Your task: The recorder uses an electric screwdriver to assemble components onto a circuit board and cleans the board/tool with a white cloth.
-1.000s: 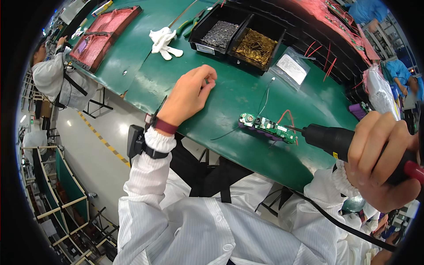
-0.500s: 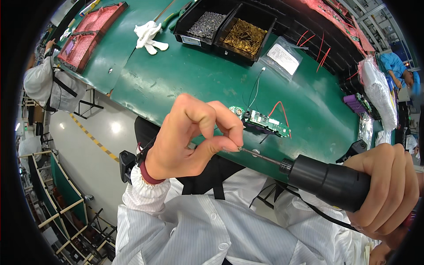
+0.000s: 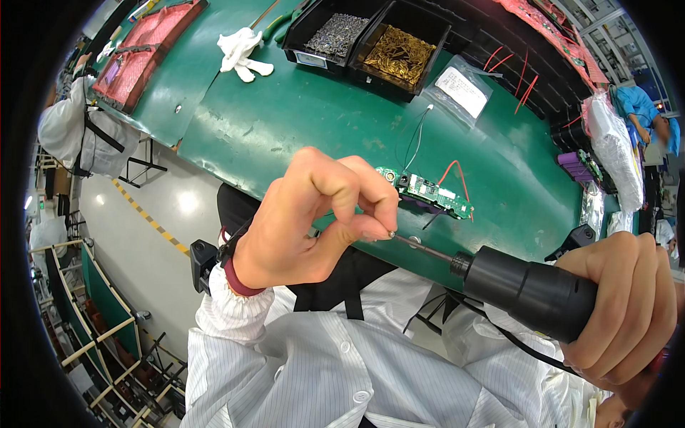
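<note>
My left hand (image 3: 314,217) is closed, with thumb and forefinger pinching a tiny metal screw (image 3: 392,234). In my right hand (image 3: 624,303) is a black electric screwdriver (image 3: 531,292), held level with its long thin bit (image 3: 427,247) pointing left at the screw. The bit's tip is at or very close to the screw; contact is too small to tell. Just beyond my left fingertips a green circuit board (image 3: 435,194) lies on the green table (image 3: 285,128), a red wire looping up from it. Thin dark and white leads ending in a small white connector run off its far side.
At the back stand two black bins, one of silvery screws (image 3: 335,36), one of brass-coloured pieces (image 3: 399,53). A clear bag with a label (image 3: 460,93) lies beside them. White gloves (image 3: 242,53) and a red-lined tray (image 3: 150,53) are farther left. Another person in blue (image 3: 642,118) is at far right.
My left hand has shifted very slightly right and up with the screw. The screwdriver stays almost in place in my right hand.
</note>
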Action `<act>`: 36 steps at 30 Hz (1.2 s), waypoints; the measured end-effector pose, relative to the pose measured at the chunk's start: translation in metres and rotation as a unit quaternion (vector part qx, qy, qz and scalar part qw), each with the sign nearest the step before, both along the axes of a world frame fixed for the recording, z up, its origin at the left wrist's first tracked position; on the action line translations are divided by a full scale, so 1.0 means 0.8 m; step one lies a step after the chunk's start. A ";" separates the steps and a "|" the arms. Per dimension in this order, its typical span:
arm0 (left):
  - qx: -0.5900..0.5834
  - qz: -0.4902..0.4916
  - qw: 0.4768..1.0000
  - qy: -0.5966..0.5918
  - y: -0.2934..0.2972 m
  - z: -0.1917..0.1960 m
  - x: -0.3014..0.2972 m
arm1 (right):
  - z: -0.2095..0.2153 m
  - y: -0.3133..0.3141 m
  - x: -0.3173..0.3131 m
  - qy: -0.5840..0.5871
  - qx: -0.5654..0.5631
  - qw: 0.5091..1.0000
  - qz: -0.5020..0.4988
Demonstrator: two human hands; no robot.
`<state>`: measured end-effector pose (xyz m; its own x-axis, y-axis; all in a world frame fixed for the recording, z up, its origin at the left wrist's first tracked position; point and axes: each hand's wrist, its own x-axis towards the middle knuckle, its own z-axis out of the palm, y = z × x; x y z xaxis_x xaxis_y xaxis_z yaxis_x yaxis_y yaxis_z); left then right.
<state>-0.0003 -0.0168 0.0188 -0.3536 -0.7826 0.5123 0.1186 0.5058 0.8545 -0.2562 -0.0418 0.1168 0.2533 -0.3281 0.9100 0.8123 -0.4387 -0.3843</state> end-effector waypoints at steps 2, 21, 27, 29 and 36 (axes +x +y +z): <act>0.004 0.003 1.000 -0.003 0.000 0.001 0.000 | 0.000 0.000 -0.001 0.000 -0.002 1.000 0.001; -0.008 0.000 0.994 -0.111 0.002 0.011 -0.002 | -0.005 -0.008 0.007 0.033 -0.037 0.999 0.021; 0.001 0.003 0.999 -0.032 -0.003 -0.005 -0.001 | -0.001 -0.014 0.003 0.058 -0.054 0.997 0.025; 0.017 0.021 0.998 -0.048 -0.004 0.002 0.001 | 0.000 -0.009 -0.015 0.057 -0.025 0.998 0.001; -0.069 0.124 0.980 -0.139 -0.022 -0.009 0.003 | 0.028 -0.022 -0.057 0.170 0.042 0.985 -0.004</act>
<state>0.0024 -0.0347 0.0113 -0.3020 -0.7927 0.5295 -0.2508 0.6019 0.7582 -0.3020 -0.0594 0.1393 0.5354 -0.4018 0.7429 0.6277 -0.3993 -0.6683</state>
